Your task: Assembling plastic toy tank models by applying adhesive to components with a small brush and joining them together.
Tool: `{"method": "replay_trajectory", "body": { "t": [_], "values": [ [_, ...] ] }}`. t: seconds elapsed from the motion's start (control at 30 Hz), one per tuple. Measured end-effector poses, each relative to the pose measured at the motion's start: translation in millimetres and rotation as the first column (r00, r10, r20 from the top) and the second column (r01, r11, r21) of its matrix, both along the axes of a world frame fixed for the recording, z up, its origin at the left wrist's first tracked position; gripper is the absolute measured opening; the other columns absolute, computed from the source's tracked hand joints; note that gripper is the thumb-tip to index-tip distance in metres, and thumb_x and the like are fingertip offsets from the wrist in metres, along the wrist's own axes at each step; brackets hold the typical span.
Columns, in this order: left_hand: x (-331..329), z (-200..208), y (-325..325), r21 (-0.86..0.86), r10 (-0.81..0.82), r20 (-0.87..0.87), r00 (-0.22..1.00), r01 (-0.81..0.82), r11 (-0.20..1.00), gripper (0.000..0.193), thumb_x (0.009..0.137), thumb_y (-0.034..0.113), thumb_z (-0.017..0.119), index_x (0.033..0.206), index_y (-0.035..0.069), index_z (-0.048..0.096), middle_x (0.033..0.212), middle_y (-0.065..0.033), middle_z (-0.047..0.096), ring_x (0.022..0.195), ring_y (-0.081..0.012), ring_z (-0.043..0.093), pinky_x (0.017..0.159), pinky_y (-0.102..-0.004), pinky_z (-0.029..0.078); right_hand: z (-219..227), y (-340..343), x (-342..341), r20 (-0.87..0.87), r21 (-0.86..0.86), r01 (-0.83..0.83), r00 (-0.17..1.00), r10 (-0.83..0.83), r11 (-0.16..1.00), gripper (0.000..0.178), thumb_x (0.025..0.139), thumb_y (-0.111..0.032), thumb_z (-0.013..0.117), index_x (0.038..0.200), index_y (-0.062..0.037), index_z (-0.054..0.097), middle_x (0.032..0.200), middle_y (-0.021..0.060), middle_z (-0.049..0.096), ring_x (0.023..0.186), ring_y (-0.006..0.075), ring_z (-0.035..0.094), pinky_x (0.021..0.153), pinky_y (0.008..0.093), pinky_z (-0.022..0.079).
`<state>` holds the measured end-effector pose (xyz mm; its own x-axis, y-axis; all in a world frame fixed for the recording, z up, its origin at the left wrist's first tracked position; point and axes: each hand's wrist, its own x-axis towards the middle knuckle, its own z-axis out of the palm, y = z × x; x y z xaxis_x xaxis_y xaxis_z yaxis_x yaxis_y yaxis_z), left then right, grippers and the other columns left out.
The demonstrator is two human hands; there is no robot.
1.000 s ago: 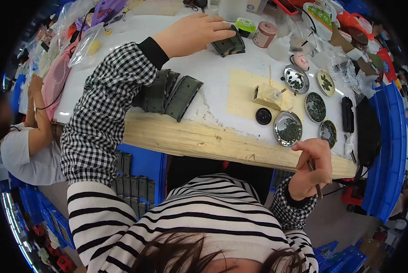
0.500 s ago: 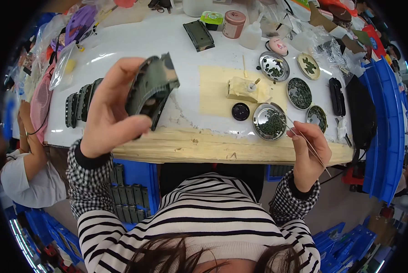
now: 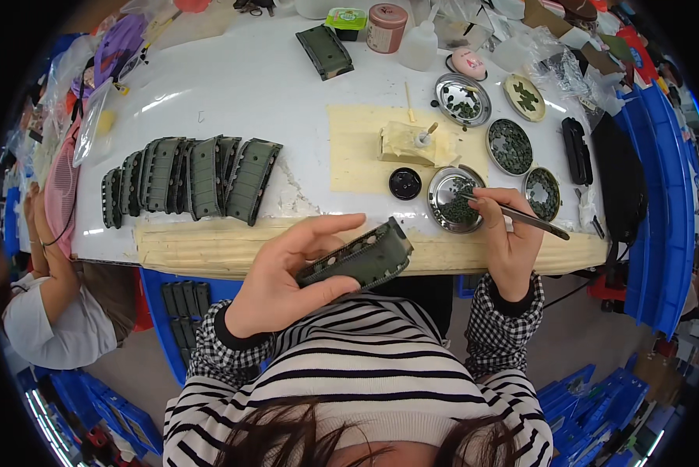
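My left hand (image 3: 275, 284) is closed round a curved dark green camouflage plastic part (image 3: 369, 261), in front of the table's near edge. Thumb and fingers grip it from either side, and its far end sticks out to the right. In my right hand (image 3: 509, 237) are metal tweezers (image 3: 532, 221), pinched with the tips down at a round metal dish (image 3: 436, 214) of tiny dark green pieces (image 3: 458, 208). Whether the tips hold a piece is too small to tell. Several similar green parts (image 3: 207, 183) stand in a row on the table at left.
Beside the dish sit a black round lid (image 3: 404, 184) and a tape-wrapped block (image 3: 396, 148) with a small white bottle. More dishes of green pieces (image 3: 510, 148) lie to the right. A blue bin (image 3: 156, 311) with green parts is below the table; a person (image 3: 69, 319) sits at left.
My left hand has come from above the row of parts toward my body and right, holding a green part. The tweezers in my right hand have swung so their tips reach into the metal dish.
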<state>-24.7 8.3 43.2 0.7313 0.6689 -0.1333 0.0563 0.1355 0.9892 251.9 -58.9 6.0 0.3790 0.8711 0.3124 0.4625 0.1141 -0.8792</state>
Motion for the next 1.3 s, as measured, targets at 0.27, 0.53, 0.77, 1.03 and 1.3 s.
{"method": "replay_trajectory", "body": {
  "t": [0.27, 0.53, 0.77, 1.03, 1.3],
  "values": [
    [-9, -11, -2, -0.149, 0.447, 0.165, 0.879, -0.425, 0.893, 0.043, 0.073, -0.008, 0.073, 0.112, -0.001, 0.058, 0.100, -0.0096, 0.066, 0.092, -0.0131, 0.063, 0.084, -0.0249, 0.049, -3, 9, -2, 0.156, -0.027, 0.000, 0.988, 0.005, 1.000, 0.009, 0.086, -0.009, 0.066, 0.089, -0.0006, 0.067, 0.073, 0.0079, 0.061, 0.065, 0.0190, 0.053, 0.059, 0.0292, 0.040],
    [11, -32, -1, -0.683, 0.501, 0.443, 0.744, -0.082, 0.726, 0.036, 0.081, 0.007, 0.058, 0.118, 0.006, 0.058, 0.095, -0.0069, 0.053, 0.100, -0.0237, 0.048, 0.092, -0.0397, 0.045, -6, 11, -1, 0.221, -0.004, -0.013, 0.975, 0.013, 1.000, 0.010, 0.087, -0.011, 0.065, 0.088, -0.0019, 0.067, 0.070, 0.0069, 0.060, 0.063, 0.0198, 0.050, 0.058, 0.0310, 0.038],
    [29, -28, -2, -0.707, 0.448, 0.440, 0.778, -0.008, 0.708, 0.049, 0.097, 0.016, 0.048, 0.143, 0.007, 0.034, 0.122, -0.0124, 0.056, 0.102, -0.0202, 0.063, 0.098, -0.0418, 0.050, 3, 6, -8, 0.063, 0.077, -0.001, 0.998, -0.003, 0.997, 0.008, 0.086, -0.008, 0.066, 0.089, -0.0001, 0.067, 0.075, 0.0082, 0.064, 0.069, 0.0209, 0.056, 0.064, 0.0300, 0.044],
    [36, -19, -7, -0.647, 0.253, 0.360, 0.898, 0.044, 0.761, 0.024, 0.103, 0.019, 0.042, 0.122, 0.005, 0.044, 0.117, -0.0095, 0.055, 0.098, -0.0167, 0.063, 0.085, -0.0309, 0.054, 42, 7, -46, 0.432, 0.277, -0.404, 0.863, 0.263, 0.872, 0.026, 0.071, -0.014, 0.076, 0.094, -0.0027, 0.070, 0.084, 0.0054, 0.067, 0.075, 0.0228, 0.060, 0.067, 0.0297, 0.049],
    [36, -22, -9, -0.656, 0.250, 0.357, 0.900, 0.051, 0.753, 0.025, 0.103, 0.029, 0.041, 0.096, 0.007, 0.049, 0.089, 0.0013, 0.047, 0.083, -0.0068, 0.046, 0.076, -0.0223, 0.041, 42, 18, -65, 0.631, 0.281, -0.556, 0.721, 0.285, 0.782, 0.032, 0.071, -0.025, 0.076, 0.093, -0.0033, 0.069, 0.082, 0.0051, 0.066, 0.072, 0.0227, 0.064, 0.060, 0.0291, 0.053]
  ]
}}
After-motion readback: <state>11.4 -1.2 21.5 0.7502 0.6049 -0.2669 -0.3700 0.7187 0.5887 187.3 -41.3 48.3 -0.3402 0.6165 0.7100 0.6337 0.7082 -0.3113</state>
